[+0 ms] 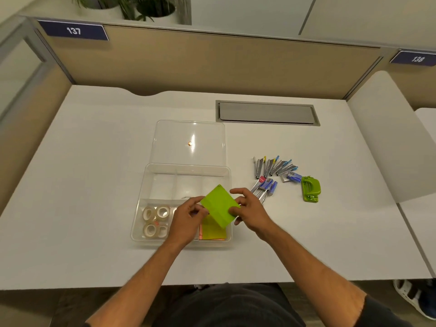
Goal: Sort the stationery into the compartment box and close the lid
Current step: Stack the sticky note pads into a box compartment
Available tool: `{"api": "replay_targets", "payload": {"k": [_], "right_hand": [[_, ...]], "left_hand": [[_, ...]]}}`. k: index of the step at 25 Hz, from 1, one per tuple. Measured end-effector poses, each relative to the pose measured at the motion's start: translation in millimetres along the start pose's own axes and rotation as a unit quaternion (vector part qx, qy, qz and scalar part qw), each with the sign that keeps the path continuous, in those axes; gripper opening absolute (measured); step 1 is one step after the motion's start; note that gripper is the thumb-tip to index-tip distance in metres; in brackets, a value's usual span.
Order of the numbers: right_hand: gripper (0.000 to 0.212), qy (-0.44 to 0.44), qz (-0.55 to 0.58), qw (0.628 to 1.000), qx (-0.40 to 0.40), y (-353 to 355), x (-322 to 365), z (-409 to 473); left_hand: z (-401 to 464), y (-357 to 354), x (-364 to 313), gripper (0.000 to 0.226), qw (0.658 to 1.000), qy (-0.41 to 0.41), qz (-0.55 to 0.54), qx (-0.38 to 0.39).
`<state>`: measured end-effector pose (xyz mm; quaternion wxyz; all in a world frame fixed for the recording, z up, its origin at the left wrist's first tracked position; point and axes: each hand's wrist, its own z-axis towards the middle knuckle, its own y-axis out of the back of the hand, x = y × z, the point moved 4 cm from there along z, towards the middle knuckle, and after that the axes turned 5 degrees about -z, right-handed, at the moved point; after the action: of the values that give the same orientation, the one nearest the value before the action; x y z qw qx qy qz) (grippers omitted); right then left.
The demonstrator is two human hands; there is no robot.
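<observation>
Both hands hold a green sticky-note pad [218, 206] over the clear compartment box [141, 223]: left hand [186, 218] pinching its left edge, right hand [247, 208] gripping its right edge with curled fingers. Four tape rolls [155, 220] sit at the box's 8 o'clock, its lid [190, 142] open at 12. Staplers [273, 173] and a green hole punch [311, 188] lie at 3 o'clock.

Left hand [188, 212] and right hand [247, 208] raised together, fingers curled, pinching a green pad [219, 206]
</observation>
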<state>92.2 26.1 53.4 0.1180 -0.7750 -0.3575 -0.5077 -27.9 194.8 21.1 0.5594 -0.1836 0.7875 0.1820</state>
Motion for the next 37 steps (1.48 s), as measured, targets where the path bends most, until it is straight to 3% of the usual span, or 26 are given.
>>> {"api": "replay_targets", "payload": {"k": [3, 8, 13, 17, 22, 25, 29, 32, 37], "right_hand": [[0.042, 0.016, -0.06, 0.998, -0.014, -5, -2, 0], [0.012, 0.073, -0.148, 0.985, -0.055, -9, 5, 7], [0.037, 0.136, -0.194, 0.97, -0.056, -15, 8, 9], [0.024, 0.094, -0.212, 0.971, -0.059, -13, -10, 14], [0.02, 0.052, -0.224, 0.971, -0.061, -13, -26, 23], [0.017, 0.049, -0.255, 0.965, -0.044, -21, -32, 26], [0.018, 0.103, -0.357, 0.928, -0.04, -24, -35, 25], [0.018, 0.128, -0.376, 0.917, -0.048, -18, -36, 24], [0.009, 0.098, -0.294, 0.945, -0.105, 16, -42, 24]], "left_hand": [[0, 4, -3, 0.026, 1.0, 0.004, 0.009, -0.021], [6, 5, -2, 0.027, 0.999, 0.022, 0.038, -0.025], [13, 6, -6, 0.024, 0.992, -0.009, 0.121, -0.023], [16, 7, -1, 0.027, 0.987, -0.04, 0.159, -0.004], [9, 10, 22, 0.046, 0.937, -0.132, 0.319, 0.052], [7, 10, 37, 0.06, 0.907, -0.133, 0.393, 0.077], [6, 12, 47, 0.068, 0.865, -0.139, 0.473, 0.093], [6, 12, 49, 0.069, 0.865, -0.138, 0.475, 0.086], [5, 9, 48, 0.068, 0.873, -0.136, 0.462, 0.073]]}}
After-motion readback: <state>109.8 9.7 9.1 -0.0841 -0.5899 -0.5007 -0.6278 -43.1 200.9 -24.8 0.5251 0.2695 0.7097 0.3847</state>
